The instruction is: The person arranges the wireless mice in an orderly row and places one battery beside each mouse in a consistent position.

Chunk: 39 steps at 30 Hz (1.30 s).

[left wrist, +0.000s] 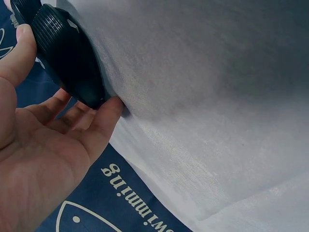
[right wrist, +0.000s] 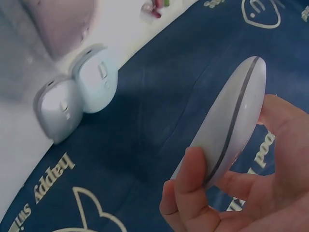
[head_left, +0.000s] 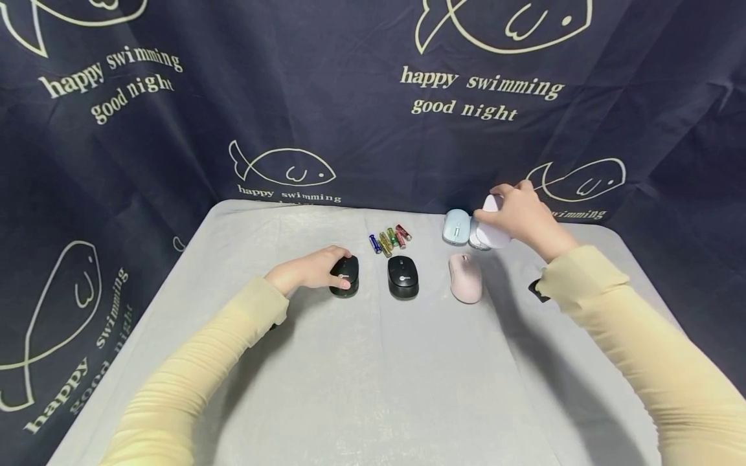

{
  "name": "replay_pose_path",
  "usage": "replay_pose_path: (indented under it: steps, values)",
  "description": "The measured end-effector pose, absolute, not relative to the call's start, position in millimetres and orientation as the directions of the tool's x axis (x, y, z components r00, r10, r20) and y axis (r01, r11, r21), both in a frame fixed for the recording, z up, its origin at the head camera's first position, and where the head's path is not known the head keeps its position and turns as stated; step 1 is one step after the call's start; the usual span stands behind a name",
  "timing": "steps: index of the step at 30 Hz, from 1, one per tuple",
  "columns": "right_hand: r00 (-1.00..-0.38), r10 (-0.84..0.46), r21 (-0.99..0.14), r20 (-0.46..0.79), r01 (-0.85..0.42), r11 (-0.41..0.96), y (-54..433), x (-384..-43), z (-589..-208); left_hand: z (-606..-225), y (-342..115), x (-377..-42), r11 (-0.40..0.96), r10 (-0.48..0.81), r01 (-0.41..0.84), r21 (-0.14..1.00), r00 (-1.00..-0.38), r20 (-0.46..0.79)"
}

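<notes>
My left hand [head_left: 317, 268] grips a black computer mouse [head_left: 345, 275] at the left of the row, thumb on one side and fingers on the other; the left wrist view shows its dark side [left wrist: 67, 53]. At the back right, my right hand [head_left: 521, 213] holds a white mouse [head_left: 492, 223] above the table. The right wrist view has this white mouse [right wrist: 231, 121] tilted on edge between thumb and fingers, a dark line along its side. Beside it lie a light blue mouse [head_left: 457, 226] and a silver-grey mouse [right wrist: 60, 108], partly hidden in the head view.
A second black mouse [head_left: 403, 277] stands mid-table, with a pink mouse [head_left: 465, 278] right of it. Several small coloured batteries [head_left: 387, 240] lie behind them. The pale tabletop [head_left: 361, 388] meets a dark blue printed curtain [head_left: 373, 97] at the back and sides.
</notes>
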State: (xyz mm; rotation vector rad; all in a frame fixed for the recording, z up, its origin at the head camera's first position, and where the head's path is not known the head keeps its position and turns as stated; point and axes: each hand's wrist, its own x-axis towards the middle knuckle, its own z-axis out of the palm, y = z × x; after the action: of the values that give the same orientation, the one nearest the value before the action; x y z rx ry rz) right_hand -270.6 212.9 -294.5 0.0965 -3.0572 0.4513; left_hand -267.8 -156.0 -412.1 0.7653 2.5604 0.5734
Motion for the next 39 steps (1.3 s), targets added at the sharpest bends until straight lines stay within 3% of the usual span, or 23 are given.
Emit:
replay_pose_path:
  steps: [17,26,39]
  values:
    - [-0.966,-0.245,-0.364,0.083,-0.258,0.895,160,-235,-303,-411,-150,-261,0.794,0.574,0.457,0.400,-0.781,-0.247]
    - [-0.955,-0.292,-0.362,0.051,-0.290,0.886,139,-217,-312,-408,-145,-257,0.800,0.583,0.519,0.299,-0.791,-0.186]
    - [-0.940,-0.339,-0.371,0.023,-0.323,0.871,110,-197,-322,-415,-148,-268,0.774,0.613,0.533,0.342,-0.765,-0.197]
